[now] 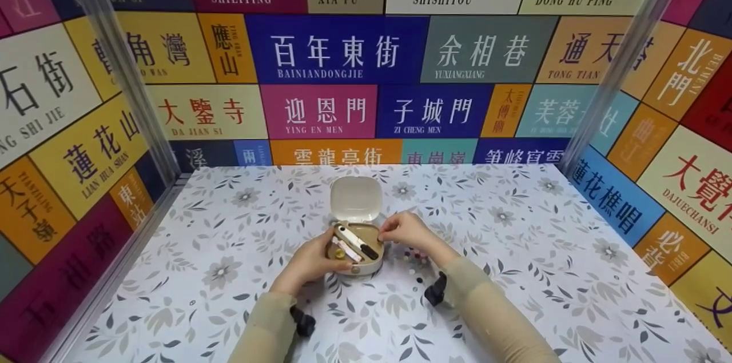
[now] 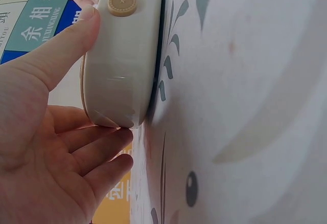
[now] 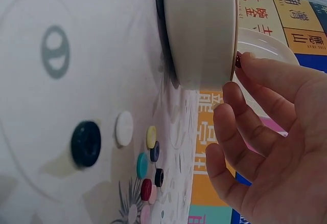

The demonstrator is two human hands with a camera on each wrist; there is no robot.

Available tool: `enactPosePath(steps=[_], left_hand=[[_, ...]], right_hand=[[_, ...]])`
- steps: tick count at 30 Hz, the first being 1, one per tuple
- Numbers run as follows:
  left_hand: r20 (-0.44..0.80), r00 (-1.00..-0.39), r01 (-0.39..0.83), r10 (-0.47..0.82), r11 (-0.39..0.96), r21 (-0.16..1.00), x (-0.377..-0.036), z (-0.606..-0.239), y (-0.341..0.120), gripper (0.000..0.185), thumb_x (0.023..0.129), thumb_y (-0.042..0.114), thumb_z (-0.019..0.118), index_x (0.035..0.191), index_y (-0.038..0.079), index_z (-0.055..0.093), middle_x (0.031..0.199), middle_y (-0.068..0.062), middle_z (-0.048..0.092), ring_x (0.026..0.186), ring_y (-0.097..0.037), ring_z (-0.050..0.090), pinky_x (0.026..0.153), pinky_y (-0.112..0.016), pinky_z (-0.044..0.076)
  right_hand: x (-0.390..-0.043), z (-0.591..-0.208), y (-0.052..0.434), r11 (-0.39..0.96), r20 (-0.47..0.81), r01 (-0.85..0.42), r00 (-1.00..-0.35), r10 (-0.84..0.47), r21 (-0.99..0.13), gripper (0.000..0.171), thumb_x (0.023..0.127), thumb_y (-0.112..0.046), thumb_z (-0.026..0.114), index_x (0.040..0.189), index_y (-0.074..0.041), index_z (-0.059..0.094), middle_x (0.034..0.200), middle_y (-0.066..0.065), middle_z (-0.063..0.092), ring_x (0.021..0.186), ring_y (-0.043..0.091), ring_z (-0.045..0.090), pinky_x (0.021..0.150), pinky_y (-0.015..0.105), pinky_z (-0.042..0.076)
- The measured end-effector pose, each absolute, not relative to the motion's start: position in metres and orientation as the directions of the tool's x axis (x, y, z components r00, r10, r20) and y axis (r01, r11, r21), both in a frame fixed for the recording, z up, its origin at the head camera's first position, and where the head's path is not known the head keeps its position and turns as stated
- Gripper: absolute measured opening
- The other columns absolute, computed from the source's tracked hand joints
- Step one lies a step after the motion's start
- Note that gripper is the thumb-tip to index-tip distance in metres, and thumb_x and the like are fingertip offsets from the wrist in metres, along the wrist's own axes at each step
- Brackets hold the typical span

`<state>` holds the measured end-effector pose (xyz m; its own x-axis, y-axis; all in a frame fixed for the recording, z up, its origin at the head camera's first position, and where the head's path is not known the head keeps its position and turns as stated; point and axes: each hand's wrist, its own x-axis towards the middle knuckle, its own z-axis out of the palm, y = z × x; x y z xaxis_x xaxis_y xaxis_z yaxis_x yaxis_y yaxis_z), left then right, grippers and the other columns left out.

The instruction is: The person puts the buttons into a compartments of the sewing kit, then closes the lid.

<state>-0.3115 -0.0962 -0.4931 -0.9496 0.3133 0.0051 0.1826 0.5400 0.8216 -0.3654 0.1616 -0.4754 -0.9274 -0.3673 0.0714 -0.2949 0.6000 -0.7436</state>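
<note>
A cream sewing box (image 1: 374, 266) stands on the table with its lid (image 1: 355, 198) raised behind it. My left hand (image 1: 311, 260) steadies it, thumb on the front rim and fingers against the left side. A round tan clasp (image 2: 122, 3) shows on its front. In the tray lie a white-and-black long tool (image 1: 357, 242), a pale pinkish strip (image 1: 346, 251) and a small yellow round piece (image 1: 339, 253). Over the right rim my right hand (image 1: 409, 230) pinches a small dark red button (image 3: 238, 59) between thumb and index finger; the fingers partly hide it.
Several loose buttons in mixed colours lie right of the box, among them a dark one (image 3: 86, 143), a white one (image 3: 124, 128) and a turquoise one (image 3: 142, 165). A flower-patterned cloth (image 1: 189, 294) covers the table. Lettered panels (image 1: 337, 48) enclose the back and sides.
</note>
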Motion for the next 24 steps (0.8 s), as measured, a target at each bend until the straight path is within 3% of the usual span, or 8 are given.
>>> enactPosePath(steps=[24], left_hand=[[0.018,-0.952,0.201,0.304,0.582,0.788,-0.3103,-0.4927,-0.0963,0.106,0.071,0.043,0.085,0.153,0.005,0.027,0.150,-0.017,0.039,0.135,-0.034,0.038,0.113,-0.048,0.026]], right_hand=[[-0.3630,-0.4800,0.1533,0.643,0.080,-0.327,-0.921,-0.382,-0.693,0.007,0.077,-0.017,0.078,0.080,-0.010,0.077,0.073,-0.004,0.071,0.062,0.006,0.058,0.062,0.024,0.050]])
